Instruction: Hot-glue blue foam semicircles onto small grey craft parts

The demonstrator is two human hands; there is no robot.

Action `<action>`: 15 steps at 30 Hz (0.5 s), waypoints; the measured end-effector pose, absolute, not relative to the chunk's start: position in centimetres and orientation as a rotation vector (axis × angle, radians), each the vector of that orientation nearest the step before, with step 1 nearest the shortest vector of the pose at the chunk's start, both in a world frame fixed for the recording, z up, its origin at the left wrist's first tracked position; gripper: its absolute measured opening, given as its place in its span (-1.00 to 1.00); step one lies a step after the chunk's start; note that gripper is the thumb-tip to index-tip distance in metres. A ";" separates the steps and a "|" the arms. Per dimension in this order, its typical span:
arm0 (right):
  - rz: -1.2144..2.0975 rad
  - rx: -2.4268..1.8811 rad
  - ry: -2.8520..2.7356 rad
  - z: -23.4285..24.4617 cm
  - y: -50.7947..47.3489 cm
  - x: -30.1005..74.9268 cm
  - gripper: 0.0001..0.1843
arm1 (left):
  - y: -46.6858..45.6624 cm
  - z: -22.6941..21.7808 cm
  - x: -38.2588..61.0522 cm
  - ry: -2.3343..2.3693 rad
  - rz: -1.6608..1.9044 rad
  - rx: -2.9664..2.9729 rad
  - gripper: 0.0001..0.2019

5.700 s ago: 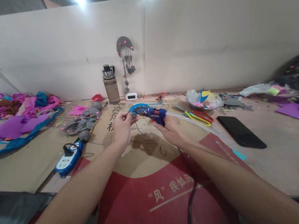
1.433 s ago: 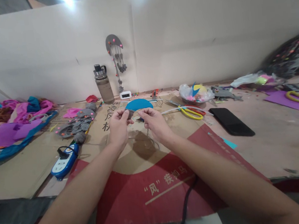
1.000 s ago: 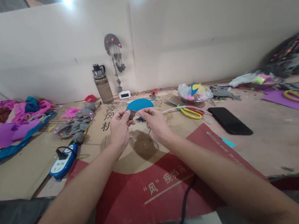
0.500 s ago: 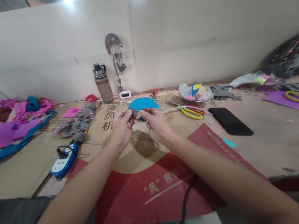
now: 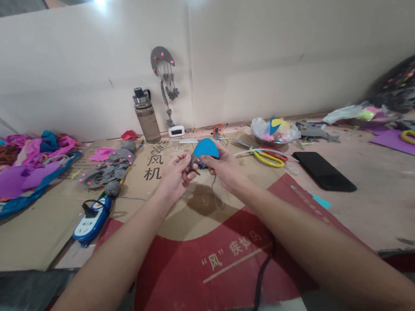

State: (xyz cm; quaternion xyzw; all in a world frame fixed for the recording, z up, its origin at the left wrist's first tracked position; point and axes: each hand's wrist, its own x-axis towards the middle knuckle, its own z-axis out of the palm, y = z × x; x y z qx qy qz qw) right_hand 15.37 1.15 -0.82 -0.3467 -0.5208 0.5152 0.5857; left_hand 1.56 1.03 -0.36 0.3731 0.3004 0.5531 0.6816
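Over the middle of the cardboard sheet both my hands meet on a blue foam half-disc. My right hand pinches its lower edge with thumb and fingers. My left hand is closed in a pinch on a small grey piece pressed against the disc's left corner. A thin grey string hangs below the hands. The glue gun is mostly hidden behind the hands.
A blue power strip lies to the left, grey felt pieces behind it. A water bottle, a small clock, yellow scissors, a black phone and a bag of scraps stand further back and right. A black cable runs toward me.
The glue gun left my right hand, which now pinches the blue half-disc. The disc, held flat and wide a moment ago, has turned so it looks narrower and tilted to the right.
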 end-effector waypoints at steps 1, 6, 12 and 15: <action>1.180 -0.817 -1.250 -0.9 1.3 15.5 -0.49 | 0.9 -0.3 1.6 0.668 1.221 0.857 -0.83; 1.108 -0.852 -1.320 -1.4 2.1 16.0 -0.49 | 0.8 -0.5 1.8 0.668 1.192 1.022 -0.69; 1.044 -0.913 -1.349 -1.5 2.1 16.2 -0.58 | 1.1 -1.4 2.0 0.866 1.168 1.299 -0.66; 1.038 -0.943 -1.382 -1.4 2.1 16.4 -0.63 | 0.8 -1.3 2.2 0.913 1.165 1.376 -0.74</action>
